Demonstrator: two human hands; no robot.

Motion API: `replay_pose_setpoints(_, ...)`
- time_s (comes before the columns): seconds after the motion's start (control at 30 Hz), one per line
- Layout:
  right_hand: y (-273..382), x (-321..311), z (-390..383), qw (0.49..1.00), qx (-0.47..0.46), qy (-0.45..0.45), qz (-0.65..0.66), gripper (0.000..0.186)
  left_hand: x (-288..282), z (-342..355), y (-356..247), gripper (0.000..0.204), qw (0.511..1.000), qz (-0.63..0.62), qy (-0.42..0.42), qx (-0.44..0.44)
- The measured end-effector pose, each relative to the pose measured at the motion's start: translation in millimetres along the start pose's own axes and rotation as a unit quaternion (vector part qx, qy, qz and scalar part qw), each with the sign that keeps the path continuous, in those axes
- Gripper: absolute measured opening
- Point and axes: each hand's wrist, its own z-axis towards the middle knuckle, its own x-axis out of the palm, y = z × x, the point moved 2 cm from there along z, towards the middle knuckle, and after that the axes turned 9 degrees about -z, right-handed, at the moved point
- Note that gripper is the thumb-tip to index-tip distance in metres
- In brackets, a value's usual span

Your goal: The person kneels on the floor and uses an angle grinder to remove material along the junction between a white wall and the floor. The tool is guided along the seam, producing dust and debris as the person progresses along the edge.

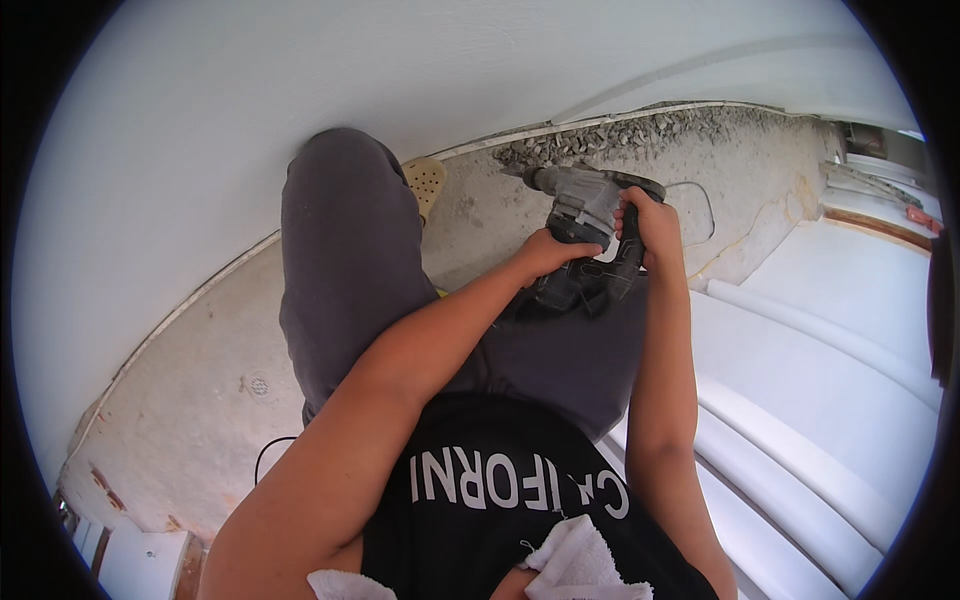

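Observation:
A grey and black rotary hammer is held in front of my knees, its nose pointing left and away from me. My right hand is closed around its rear handle. Lower on the body, my left hand grips the tool's dark housing from the left. The short bit at the nose reaches the edge of the broken grey rubble along the wall's foot. Whether its tip touches the floor I cannot tell.
A white wall runs along the far and left side, above the dusty concrete floor. To the right lie long white panels or rolls. A thin dark cable loops beside the tool. A floor drain is at left.

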Motion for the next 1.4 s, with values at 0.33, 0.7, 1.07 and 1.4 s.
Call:
replay_pose_setpoints(0.33, 6, 40, 39, 0.995, -0.031, 0.066, -0.074, 0.025, -19, 11, 8, 0.058, 0.995, -0.095, -0.005, -0.028)
replay_pose_setpoints(0.7, 51, 57, 53, 0.973, -0.103, 0.070, -0.192, 0.026, -9, 8, -9, 0.070, 0.992, -0.116, -0.045, -0.014)
replay_pose_setpoints(1.07, 76, 80, 11, 0.991, -0.016, 0.069, -0.111, 0.077, -12, 7, 9, 0.066, 0.984, -0.164, -0.039, 0.065)
replay_pose_setpoints(1.4, 76, 111, 54, 0.921, -0.146, 0.028, -0.360, 0.064, -10, 10, 13, 0.069, 0.966, -0.218, -0.074, 0.117)
